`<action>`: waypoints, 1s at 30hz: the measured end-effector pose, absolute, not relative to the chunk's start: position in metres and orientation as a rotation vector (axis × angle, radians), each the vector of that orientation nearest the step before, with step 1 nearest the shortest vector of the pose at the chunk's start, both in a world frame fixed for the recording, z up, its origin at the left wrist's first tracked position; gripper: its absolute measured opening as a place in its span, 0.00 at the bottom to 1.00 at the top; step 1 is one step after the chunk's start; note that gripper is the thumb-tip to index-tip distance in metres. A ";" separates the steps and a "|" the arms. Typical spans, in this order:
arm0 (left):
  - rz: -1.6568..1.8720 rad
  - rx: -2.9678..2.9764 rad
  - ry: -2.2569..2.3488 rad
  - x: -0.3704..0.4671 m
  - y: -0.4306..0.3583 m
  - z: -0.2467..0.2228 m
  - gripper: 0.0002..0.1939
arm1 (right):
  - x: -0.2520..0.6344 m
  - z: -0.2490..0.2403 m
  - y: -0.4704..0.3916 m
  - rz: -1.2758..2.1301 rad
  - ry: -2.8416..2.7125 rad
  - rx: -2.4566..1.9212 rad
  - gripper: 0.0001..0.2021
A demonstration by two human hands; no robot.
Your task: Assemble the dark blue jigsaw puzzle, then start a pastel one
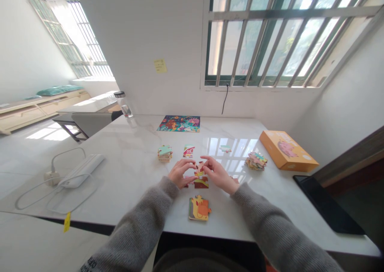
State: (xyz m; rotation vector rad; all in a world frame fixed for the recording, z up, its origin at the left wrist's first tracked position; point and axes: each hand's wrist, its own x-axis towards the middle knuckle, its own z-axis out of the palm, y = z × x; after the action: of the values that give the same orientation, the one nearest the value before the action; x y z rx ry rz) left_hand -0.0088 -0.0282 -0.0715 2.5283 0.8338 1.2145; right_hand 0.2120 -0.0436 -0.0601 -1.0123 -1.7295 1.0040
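Both hands are over a small group of joined puzzle pieces (201,183) on the white table. My left hand (182,173) touches the group's left side, thumb and fingers apart in a curve. My right hand (216,175) has its thumb and fingers pinched on a pinkish puzzle piece (199,166) at the top of the group. Just beyond lies a piece with a red barn (189,151). Nearer the table edge sits a small stack of orange and yellow pieces (199,209). Fingers partly cover the middle pieces.
Piece stacks stand at left (165,153) and right (256,161); a single piece (225,148) lies farther back. Also on the table (126,176) are a colourful picture sheet (179,123), an orange box (287,150), a black tablet (327,204), a bottle (124,105) and a power strip with cables (81,171).
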 end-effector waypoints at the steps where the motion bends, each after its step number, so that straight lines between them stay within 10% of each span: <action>1: 1.208 2.538 0.828 -0.008 -0.029 -0.072 0.13 | 0.212 -0.059 -0.043 1.012 -1.695 -1.003 0.20; 30: 1.224 2.446 0.764 -0.004 -0.031 -0.068 0.17 | 0.246 -0.042 -0.052 0.423 -2.228 -0.845 0.17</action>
State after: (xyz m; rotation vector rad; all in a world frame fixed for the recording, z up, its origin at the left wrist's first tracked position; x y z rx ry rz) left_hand -0.0044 -0.0312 -0.0676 2.4463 0.7636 1.2244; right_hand 0.2457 -0.0517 -0.0420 -0.8451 -2.2283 0.4228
